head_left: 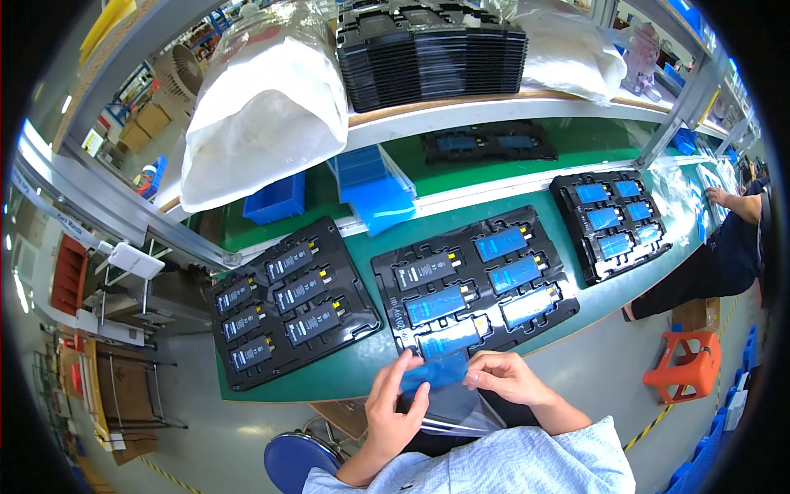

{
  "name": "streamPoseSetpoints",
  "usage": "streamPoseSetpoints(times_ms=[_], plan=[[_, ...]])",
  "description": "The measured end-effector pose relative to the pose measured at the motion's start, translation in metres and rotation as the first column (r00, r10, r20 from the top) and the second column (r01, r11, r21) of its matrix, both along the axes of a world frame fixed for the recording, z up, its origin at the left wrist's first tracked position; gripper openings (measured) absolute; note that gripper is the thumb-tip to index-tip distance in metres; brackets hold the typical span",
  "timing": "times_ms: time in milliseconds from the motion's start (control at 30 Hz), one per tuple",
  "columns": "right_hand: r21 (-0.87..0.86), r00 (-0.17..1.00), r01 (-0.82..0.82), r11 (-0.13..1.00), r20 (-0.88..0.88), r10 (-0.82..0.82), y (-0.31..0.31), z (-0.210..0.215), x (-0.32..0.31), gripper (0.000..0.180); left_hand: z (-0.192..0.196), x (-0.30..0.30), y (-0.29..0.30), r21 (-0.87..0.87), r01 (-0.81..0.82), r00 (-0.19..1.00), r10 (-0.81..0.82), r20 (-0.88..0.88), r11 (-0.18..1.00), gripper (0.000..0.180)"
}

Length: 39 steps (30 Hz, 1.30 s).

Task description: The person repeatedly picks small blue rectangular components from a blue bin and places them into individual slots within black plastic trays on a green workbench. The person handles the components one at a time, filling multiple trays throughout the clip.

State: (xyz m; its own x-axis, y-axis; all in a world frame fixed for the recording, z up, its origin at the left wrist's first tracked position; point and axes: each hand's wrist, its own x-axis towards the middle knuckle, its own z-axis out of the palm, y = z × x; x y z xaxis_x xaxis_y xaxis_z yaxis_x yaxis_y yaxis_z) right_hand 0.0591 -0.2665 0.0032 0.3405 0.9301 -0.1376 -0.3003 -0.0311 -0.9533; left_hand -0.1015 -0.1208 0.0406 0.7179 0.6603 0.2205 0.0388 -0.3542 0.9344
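Observation:
My left hand [393,408] and my right hand [504,377] both pinch a flat blue battery pack [434,372] at the front edge of the green table [346,375]. A clear plastic film [461,407] hangs from the pack toward my lap. Just beyond it lies a black tray [475,284] with several packs in its pockets, some blue-faced, one dark. The pack hides part of the tray's near edge.
A black tray of dark packs [288,309] lies to the left, another with blue packs [613,218] to the right. Blue bins [374,185], white bags [263,115] and stacked black trays [432,53] fill the shelves. Another person's arm [741,202] is at right; an orange stool [687,362] stands below.

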Motion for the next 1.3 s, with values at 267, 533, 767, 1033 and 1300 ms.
streamPoseSetpoints(times_ms=[267,533,767,1033,1300], plan=[[0.013,0.884,-0.31,0.951,0.371,0.283,-0.014,0.024,0.003,0.017,-0.003,-0.008,-0.004,-0.066,0.281,0.957,-0.285,-0.06,0.957,0.02],[0.097,0.887,-0.43,0.897,-0.138,0.44,-0.029,-0.006,-0.004,0.026,-0.008,-0.009,-0.008,-0.253,0.62,0.775,-0.631,0.044,0.743,0.034],[0.12,0.826,-0.514,0.849,-0.197,0.528,-0.036,-0.018,-0.003,0.025,0.011,0.0,-0.016,-0.561,0.618,0.748,-0.631,0.206,0.551,0.018],[0.055,0.854,-0.273,0.96,0.473,0.216,-0.032,0.018,-0.004,0.028,-0.01,0.001,-0.02,-0.571,0.372,0.903,-0.428,0.04,0.731,0.01],[0.166,0.809,-0.161,0.973,0.586,0.034,-0.033,0.01,-0.01,0.025,-0.004,0.004,-0.016,-0.066,0.429,0.903,-0.43,-0.002,0.901,0.014]])
